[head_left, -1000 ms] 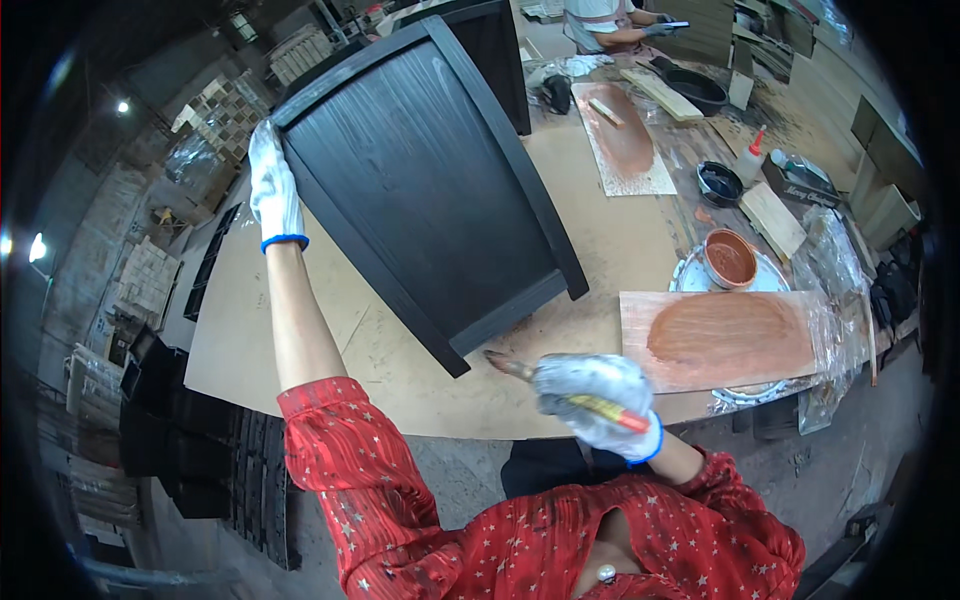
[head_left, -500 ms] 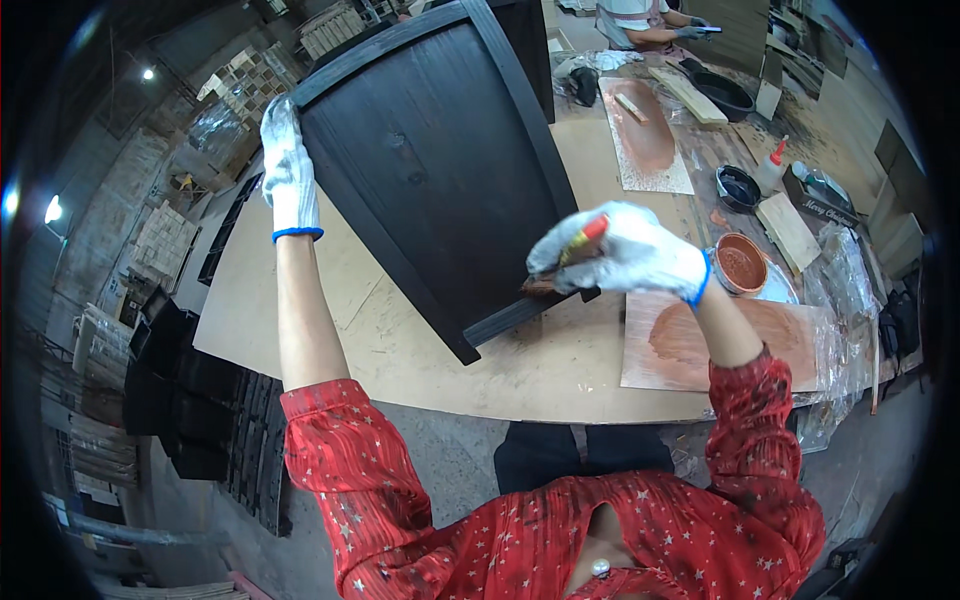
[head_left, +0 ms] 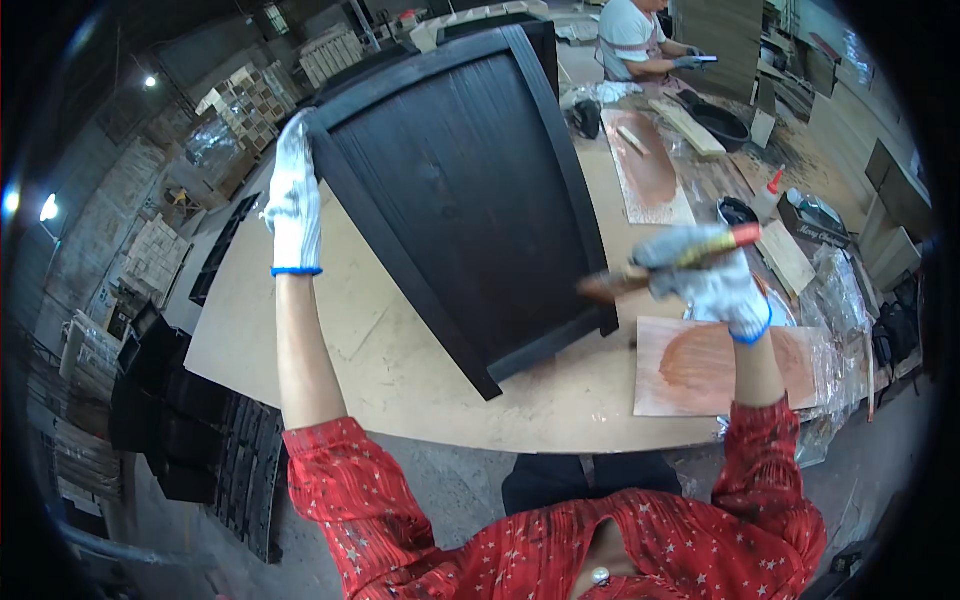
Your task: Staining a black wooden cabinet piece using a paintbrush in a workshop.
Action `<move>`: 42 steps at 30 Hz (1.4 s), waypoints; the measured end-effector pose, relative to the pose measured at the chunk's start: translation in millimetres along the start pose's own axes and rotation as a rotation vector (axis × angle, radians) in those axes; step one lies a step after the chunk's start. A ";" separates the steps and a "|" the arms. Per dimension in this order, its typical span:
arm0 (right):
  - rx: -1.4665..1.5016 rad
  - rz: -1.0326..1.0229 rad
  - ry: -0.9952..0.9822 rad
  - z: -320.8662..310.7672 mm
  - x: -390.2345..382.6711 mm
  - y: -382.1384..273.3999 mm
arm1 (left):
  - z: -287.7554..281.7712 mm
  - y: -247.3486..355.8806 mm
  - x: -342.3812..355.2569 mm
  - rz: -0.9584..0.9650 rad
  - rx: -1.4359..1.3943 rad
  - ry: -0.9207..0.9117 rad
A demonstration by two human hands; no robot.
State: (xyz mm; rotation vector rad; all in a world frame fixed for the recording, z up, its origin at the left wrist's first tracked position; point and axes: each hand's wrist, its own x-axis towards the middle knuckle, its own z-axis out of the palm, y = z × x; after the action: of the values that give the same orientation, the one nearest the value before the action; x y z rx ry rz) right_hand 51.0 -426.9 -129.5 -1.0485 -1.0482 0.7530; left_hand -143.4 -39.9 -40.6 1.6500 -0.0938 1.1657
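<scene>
A tapered wooden piece [head_left: 460,200], painted black with a raised frame around a grained panel, stands tilted over the table. My left hand [head_left: 295,190], in a white knit glove with a blue cuff, is closed on its upper left corner; the fingertips are partly hidden behind it. My gloved right hand [head_left: 710,280] grips a paintbrush [head_left: 742,236] with a red-tipped handle. Its brown-looking bristles point left, close to the piece's lower right corner, and are smeared by motion. Whether they touch the wood I cannot tell.
The table [head_left: 330,340] has a tan board on top. At right lie paint-stained boards [head_left: 655,385], a dark paint pot [head_left: 737,211], a red-capped bottle [head_left: 768,195] and crumpled plastic [head_left: 838,300]. A co-worker [head_left: 635,50] stands at the far side. Black wooden parts [head_left: 190,430] stack at left.
My right hand has drawn the brush from the piece's bottom rail to the right. The piece sits slightly lower and further right in view, with my left hand still on its corner.
</scene>
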 end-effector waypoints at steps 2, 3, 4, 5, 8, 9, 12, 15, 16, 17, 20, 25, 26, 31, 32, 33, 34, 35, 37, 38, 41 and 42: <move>-0.123 -0.023 0.047 -6.8 -31.8 7.1 | 17.7 23.7 -1.4 -0.219 0.608 0.033; -0.130 0.097 0.126 -6.1 -42.2 5.6 | 11.2 24.2 1.6 -0.303 0.434 0.025; -0.145 0.217 0.220 -6.9 -55.8 1.8 | 3.4 21.0 6.8 -0.381 0.244 0.004; -0.217 0.223 0.283 -7.6 -65.8 6.9 | -2.5 30.6 7.1 -0.345 0.171 -0.059; -0.333 0.052 0.273 -17.3 -87.3 15.9 | 15.6 37.1 2.9 -0.088 0.784 -0.128; -0.283 0.065 0.264 -14.4 -92.2 15.8 | -14.8 16.5 20.6 0.193 0.932 -0.521; -0.368 0.069 0.264 -7.4 -102.4 16.2 | -2.3 7.7 -1.5 -0.066 1.187 -0.175; -0.397 -0.003 0.258 -8.9 -115.0 24.8 | -15.7 14.9 -0.5 -0.050 0.950 -0.208; -0.393 0.004 0.260 -8.0 -117.7 24.2 | -7.1 25.9 -4.8 -0.016 1.021 -0.247; -0.353 0.043 0.290 -5.3 -120.1 17.8 | -3.2 31.4 -5.4 0.062 1.067 -0.268; -0.330 0.049 0.325 -6.1 -129.1 11.3 | 42.9 59.4 12.8 -0.025 1.350 -0.180; -0.394 -0.037 0.410 -15.5 -165.0 7.4 | 148.4 96.9 55.1 -0.029 1.525 -0.423; -0.538 -0.110 0.383 -18.9 -172.3 8.1 | 159.1 96.9 60.0 0.042 1.548 -0.435; -0.491 -0.050 0.490 -21.6 -203.6 -6.4 | 175.4 80.3 65.5 0.071 1.682 -0.440; -0.485 -0.038 0.494 -23.3 -210.6 -4.7 | 178.3 75.1 59.1 0.065 1.681 -0.454; -0.436 0.051 0.583 -26.2 -218.7 -2.0 | 179.7 69.2 51.7 0.064 1.663 -0.412; -0.387 0.142 0.669 -26.0 -224.2 -0.3 | 179.3 65.8 46.5 0.063 1.645 -0.368; -0.366 0.151 0.631 -22.9 -223.1 -0.9 | 178.7 69.5 42.8 0.048 1.601 -0.374; -0.406 0.131 0.615 -23.3 -230.1 21.6 | 177.6 81.1 40.3 -0.006 1.554 -0.492; -0.454 0.107 0.610 -23.4 -235.2 30.3 | 180.1 83.8 40.6 -0.049 1.492 -0.610; -0.264 0.281 0.577 -14.8 -225.1 32.9 | 157.7 118.8 18.8 -0.107 1.592 -0.574; -0.181 0.392 0.776 -31.5 -254.6 61.3 | 151.5 97.8 20.9 -0.129 1.634 -0.587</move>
State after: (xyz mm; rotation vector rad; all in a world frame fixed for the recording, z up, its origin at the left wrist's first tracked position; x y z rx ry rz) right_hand -7.5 -641.2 -271.7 -1.5577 -0.2436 0.4811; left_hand -92.6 -189.6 48.7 3.2922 0.7844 0.4638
